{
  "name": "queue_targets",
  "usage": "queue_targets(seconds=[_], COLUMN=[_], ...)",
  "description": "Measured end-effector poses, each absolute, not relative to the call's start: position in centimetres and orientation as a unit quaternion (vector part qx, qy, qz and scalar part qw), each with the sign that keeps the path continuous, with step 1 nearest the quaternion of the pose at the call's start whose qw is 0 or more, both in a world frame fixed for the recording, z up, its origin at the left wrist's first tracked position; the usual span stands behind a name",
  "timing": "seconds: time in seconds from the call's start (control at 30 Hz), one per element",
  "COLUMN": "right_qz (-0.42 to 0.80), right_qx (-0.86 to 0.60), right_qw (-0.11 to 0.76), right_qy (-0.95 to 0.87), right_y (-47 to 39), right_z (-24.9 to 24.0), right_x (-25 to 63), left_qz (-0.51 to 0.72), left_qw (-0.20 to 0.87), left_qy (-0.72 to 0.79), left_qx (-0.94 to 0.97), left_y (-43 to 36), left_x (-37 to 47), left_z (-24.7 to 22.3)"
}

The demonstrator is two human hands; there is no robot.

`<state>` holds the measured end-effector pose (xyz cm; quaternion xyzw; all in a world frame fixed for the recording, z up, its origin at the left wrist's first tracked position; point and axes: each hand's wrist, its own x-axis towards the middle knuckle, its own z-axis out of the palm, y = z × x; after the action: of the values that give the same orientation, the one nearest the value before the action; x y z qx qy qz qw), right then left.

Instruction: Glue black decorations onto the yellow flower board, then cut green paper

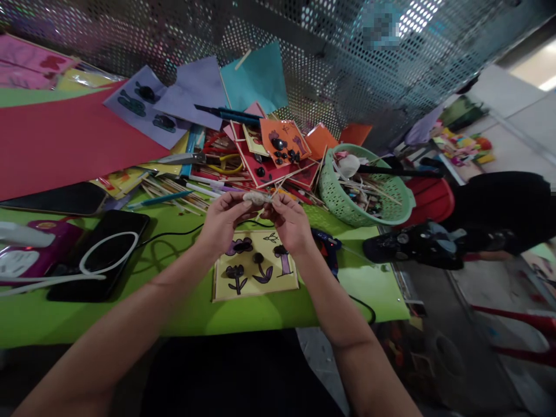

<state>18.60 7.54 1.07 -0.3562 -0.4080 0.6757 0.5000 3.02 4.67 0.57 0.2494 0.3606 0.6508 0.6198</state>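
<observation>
Above a yellow card (273,285), I hold a small, pale grey, lumpy piece (256,199) between both hands. My left hand (220,221) pinches its left end with thumb and fingers. At the other end the fingertips of my right hand (293,225) are closed on it, with a thin light sliver sticking up there. What exactly the piece is, I cannot make out. Drawn flowers and stems with dark raised pieces decorate the card, which has thin sticks along its edges. A blue glue gun (330,248) lies to the right, partly behind my right forearm.
Behind my hands are scissors (186,158), wooden sticks (174,194) and decorated orange cards (284,142). A green basket (347,211) of scraps stands right. At left are a black phone (98,272), a purple power strip (32,255) and red paper (65,145). Someone in black (504,208) is at far right.
</observation>
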Motion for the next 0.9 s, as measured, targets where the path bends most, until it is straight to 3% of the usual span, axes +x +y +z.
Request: queue_targets(seconds=[0.37, 0.63, 0.9], right_qz=[0.618, 0.564, 0.491], right_qx=[-0.353, -0.409, -0.399], right_qw=[0.566, 0.545, 0.537], right_qy=[-0.416, -0.467, -0.558], right_y=[7.9, 7.8, 6.8], right_z=[2.2, 3.4, 7.6], right_x=[19.7, 20.0, 22.3], left_qz=[0.661, 0.644, 0.65], left_qw=[0.631, 0.617, 0.603], left_qy=[0.323, 0.36, 0.356], left_qx=[0.247, 0.273, 0.295], left_y=[4.9, 5.4, 6.2], left_x=[2.2, 2.1, 1.0], left_z=[0.6, 0.0, -0.3])
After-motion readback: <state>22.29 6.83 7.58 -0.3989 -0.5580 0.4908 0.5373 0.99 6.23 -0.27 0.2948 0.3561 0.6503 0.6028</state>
